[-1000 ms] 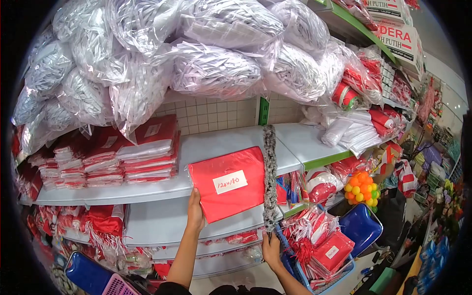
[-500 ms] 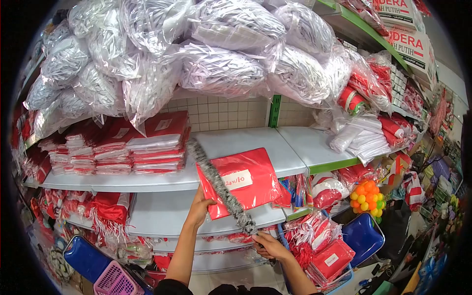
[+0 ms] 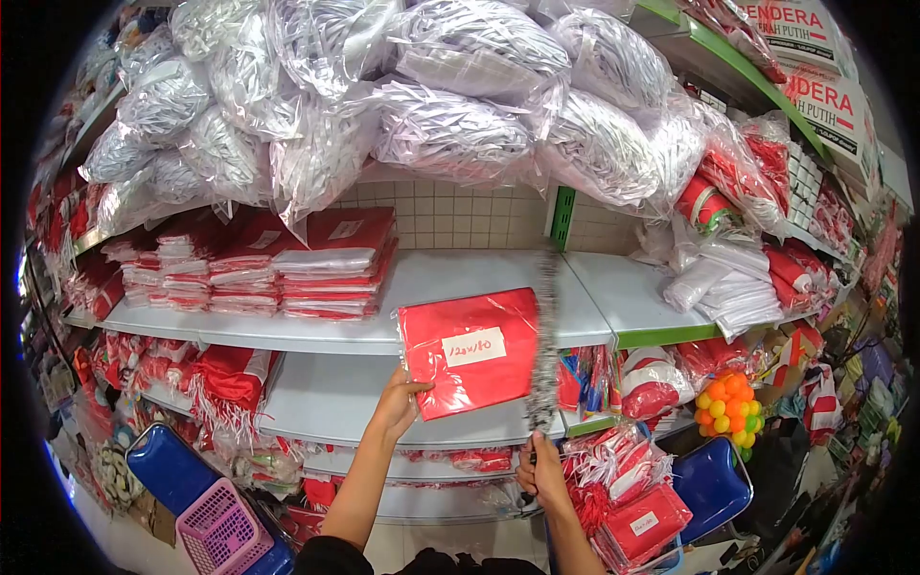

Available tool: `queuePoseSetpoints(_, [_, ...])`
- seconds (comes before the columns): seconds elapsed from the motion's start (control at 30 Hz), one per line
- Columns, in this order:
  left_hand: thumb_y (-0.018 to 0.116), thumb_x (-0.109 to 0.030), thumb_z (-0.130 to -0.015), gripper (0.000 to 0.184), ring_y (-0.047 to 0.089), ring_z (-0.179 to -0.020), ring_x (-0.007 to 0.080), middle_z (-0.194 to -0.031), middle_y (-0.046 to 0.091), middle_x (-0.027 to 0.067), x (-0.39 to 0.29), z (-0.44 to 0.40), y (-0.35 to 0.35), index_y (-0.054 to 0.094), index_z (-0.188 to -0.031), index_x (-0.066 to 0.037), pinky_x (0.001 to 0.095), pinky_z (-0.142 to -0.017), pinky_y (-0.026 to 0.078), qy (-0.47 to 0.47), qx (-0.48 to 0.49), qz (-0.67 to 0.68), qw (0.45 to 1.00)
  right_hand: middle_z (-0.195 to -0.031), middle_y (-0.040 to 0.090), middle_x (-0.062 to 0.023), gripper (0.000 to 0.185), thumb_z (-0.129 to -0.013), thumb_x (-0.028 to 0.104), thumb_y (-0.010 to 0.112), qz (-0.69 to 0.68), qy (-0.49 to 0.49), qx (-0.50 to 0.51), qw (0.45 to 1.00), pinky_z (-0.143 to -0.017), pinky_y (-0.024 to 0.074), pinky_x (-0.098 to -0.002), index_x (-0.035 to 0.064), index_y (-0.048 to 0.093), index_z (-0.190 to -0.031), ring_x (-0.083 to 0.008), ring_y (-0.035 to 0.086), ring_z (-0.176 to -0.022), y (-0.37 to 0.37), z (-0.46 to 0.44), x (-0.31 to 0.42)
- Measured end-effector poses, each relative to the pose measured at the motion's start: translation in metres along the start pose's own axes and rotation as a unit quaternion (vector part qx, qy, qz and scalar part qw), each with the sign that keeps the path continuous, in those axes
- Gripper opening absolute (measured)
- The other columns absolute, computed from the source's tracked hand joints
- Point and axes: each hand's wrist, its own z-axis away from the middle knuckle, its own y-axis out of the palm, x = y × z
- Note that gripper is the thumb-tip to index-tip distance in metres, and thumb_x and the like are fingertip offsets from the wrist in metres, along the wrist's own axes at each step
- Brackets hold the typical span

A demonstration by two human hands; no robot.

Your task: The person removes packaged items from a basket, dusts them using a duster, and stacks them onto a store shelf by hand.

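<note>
My left hand grips the lower left corner of a flat red cloth packet in clear plastic, held up in front of the shelves. Its white label has handwriting that looks like 120x180. My right hand is closed round the dark handle of a grey fluffy duster. The duster stands nearly upright at the packet's right edge, its upper part smeared by motion. Whether it touches the packet, I cannot tell.
Stacks of red and white packets lie on the shelf at left. Bags of white strips hang over it. A basket of red packets stands lower right, near a blue stool. A pink basket sits lower left.
The duster has swung from lying slantwise across the packet to upright at its right side. My right hand has moved right and up. The packet's label now shows fully.
</note>
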Motion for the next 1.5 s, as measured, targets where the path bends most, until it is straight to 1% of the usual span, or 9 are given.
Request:
queuePoseSetpoints(0.2, [0.032, -0.028, -0.097, 0.043, 0.046, -0.120, 0.0263, -0.134, 0.043, 0.0110, 0.008, -0.010, -0.007, 0.033, -0.135, -0.009, 0.0432, -0.100, 0.038, -0.074, 0.071, 0.223, 0.969, -0.065, 0.055, -0.0166, 0.031, -0.094, 0.031, 0.045, 0.438, -0.181, 0.063, 0.878, -0.054, 0.0458, -0.0373, 0.0024, 0.053, -0.103, -0.0295, 0.057, -0.056, -0.027, 0.018, -0.030])
queuePoseSetpoints(0.33, [0.030, -0.042, -0.097, 0.050, 0.047, -0.118, 0.0267, -0.130, 0.048, 0.0110, 0.003, 0.002, 0.013, 0.038, -0.131, -0.007, 0.0465, -0.100, 0.036, -0.059, 0.060, 0.244, 0.966, -0.096, 0.058, -0.0285, 0.034, -0.092, 0.026, 0.048, 0.469, -0.128, -0.027, 0.873, -0.074, 0.0450, -0.0395, 0.0007, 0.050, -0.115, -0.0416, 0.058, -0.089, -0.051, 0.027, -0.024])
queuePoseSetpoints(0.37, [0.030, -0.044, -0.096, 0.051, 0.048, -0.118, 0.0264, -0.129, 0.049, 0.0109, 0.002, 0.007, 0.019, 0.039, -0.130, -0.007, 0.0469, -0.100, 0.036, -0.066, 0.045, 0.262, 0.962, -0.058, 0.048, -0.0041, 0.022, -0.094, 0.021, 0.048, 0.427, -0.262, -0.109, 0.859, -0.048, 0.0394, -0.0301, 0.0009, 0.052, -0.102, -0.0119, 0.046, -0.051, -0.067, 0.010, -0.049])
queuePoseSetpoints(0.53, [0.039, -0.037, -0.095, 0.044, 0.051, -0.114, 0.0262, -0.125, 0.051, 0.0093, 0.009, 0.006, 0.031, 0.039, -0.129, -0.008, 0.0460, -0.097, 0.040, -0.041, 0.062, 0.233, 0.970, -0.068, 0.056, -0.0254, 0.027, -0.091, 0.021, 0.049, 0.471, -0.261, -0.198, 0.819, -0.058, 0.0432, -0.0456, 0.0010, 0.047, -0.110, -0.0409, 0.058, -0.067, -0.068, 0.018, -0.067])
queuePoseSetpoints(1.03, [0.048, 0.011, -0.083, 0.055, 0.053, -0.112, 0.0221, -0.127, 0.049, 0.0126, 0.037, 0.011, 0.026, 0.035, -0.134, -0.006, 0.0348, -0.091, 0.048, 0.086, -0.057, 0.008, 0.995, -0.064, 0.056, -0.0257, 0.030, -0.092, 0.023, 0.047, 0.647, -0.203, -0.105, 0.728, -0.053, 0.0420, -0.0481, -0.0012, 0.047, -0.108, -0.0432, 0.057, -0.058, -0.100, 0.030, -0.028])
queuePoseSetpoints(1.13, [0.049, 0.011, -0.082, 0.057, 0.053, -0.112, 0.0208, -0.126, 0.049, 0.0125, 0.027, 0.023, 0.030, 0.035, -0.135, -0.005, 0.0338, -0.092, 0.048, 0.083, -0.040, -0.007, 0.996, -0.059, 0.056, -0.0163, 0.024, -0.093, 0.023, 0.046, 0.462, -0.494, -0.196, 0.710, -0.043, 0.0389, -0.0418, 0.0020, 0.047, -0.104, -0.0314, 0.053, -0.045, -0.113, -0.011, -0.026])
queuePoseSetpoints(1.27, [0.053, 0.010, -0.081, 0.060, 0.052, -0.112, 0.0193, -0.127, 0.049, 0.0121, 0.008, 0.046, 0.041, 0.033, -0.136, -0.003, 0.0321, -0.093, 0.047, 0.053, 0.015, -0.027, 0.998, -0.055, 0.039, 0.0018, 0.021, -0.095, 0.030, 0.046, 0.012, -0.155, -0.066, 0.986, -0.030, 0.0237, -0.0212, 0.0097, 0.048, -0.098, -0.0047, 0.031, -0.036, -0.089, -0.001, 0.005])
queuePoseSetpoints(1.43, [0.059, 0.008, -0.078, 0.065, 0.051, -0.114, 0.0179, -0.127, 0.049, 0.0123, 0.004, 0.061, 0.043, 0.031, -0.136, 0.000, 0.0310, -0.094, 0.045, 0.007, 0.062, -0.064, 0.996, -0.124, 0.051, -0.0106, 0.051, -0.089, 0.027, 0.055, -0.237, -0.130, 0.055, 0.961, -0.088, 0.0467, -0.0347, 0.0037, 0.038, -0.130, -0.0218, 0.054, -0.109, -0.090, -0.015, -0.004])
queuePoseSetpoints(1.5, [0.060, 0.006, -0.079, 0.066, 0.051, -0.113, 0.0179, -0.127, 0.049, 0.0126, 0.005, 0.065, 0.040, 0.030, -0.137, -0.002, 0.0317, -0.094, 0.045, -0.004, 0.072, -0.103, 0.992, -0.122, 0.052, -0.0111, 0.050, -0.086, 0.017, 0.058, -0.157, -0.156, 0.023, 0.975, -0.089, 0.0464, -0.0351, 0.0030, 0.039, -0.129, -0.0224, 0.055, -0.107, -0.073, -0.005, 0.005])
